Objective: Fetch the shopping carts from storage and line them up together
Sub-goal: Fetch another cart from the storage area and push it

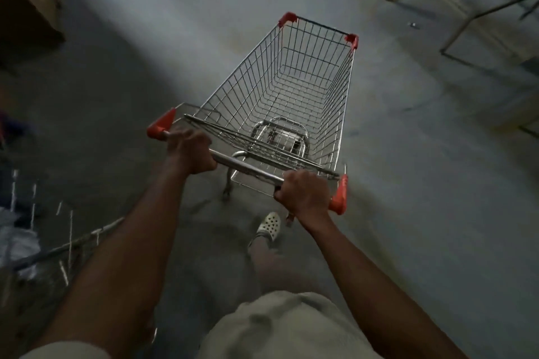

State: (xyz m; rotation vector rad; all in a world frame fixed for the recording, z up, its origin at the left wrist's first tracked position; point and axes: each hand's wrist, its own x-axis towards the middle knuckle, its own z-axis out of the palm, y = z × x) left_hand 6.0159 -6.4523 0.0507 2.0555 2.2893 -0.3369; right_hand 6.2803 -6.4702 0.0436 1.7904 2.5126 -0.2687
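Dim storage space, grey concrete floor (pixel 423 183). We see one shopping cart (pixel 291 90) at centre frame, standing on the floor directly ahead of the person, its nose pointing away and slightly right.

Cart: bare wire basket, nothing inside. Red plastic caps (pixel 287 18) on the two front corners. The wire seat flap (pixel 248 137) lies folded against the near end of the basket. Through the mesh we make out a chrome frame (pixel 280 134) underneath.

Handle bar (pixel 248 167): plain metal tube, a red end piece (pixel 162 125) at the left end and another at the right.

Left hand (pixel 191 151): fingers curled over the bar near its left end, wrapped tight round the tube, knuckles up. Right hand (pixel 303 194): the same grip near the right end, just beside the red piece there. Both arms reach out nearly straight.

Below the bar we note one foot in a pale perforated clog (pixel 269 226), planted on the floor behind the cart's rear wheels. Light-coloured shorts (pixel 280 326) at the bottom edge.

Surroundings, all blurred: thin dark metal frames (pixel 481 14) at upper right, well apart from the cart; a brown cardboard box (pixel 26 23) at upper left; a tangle of wire rods (pixel 67 242) at lower left, which we cannot tell to be another cart or not.
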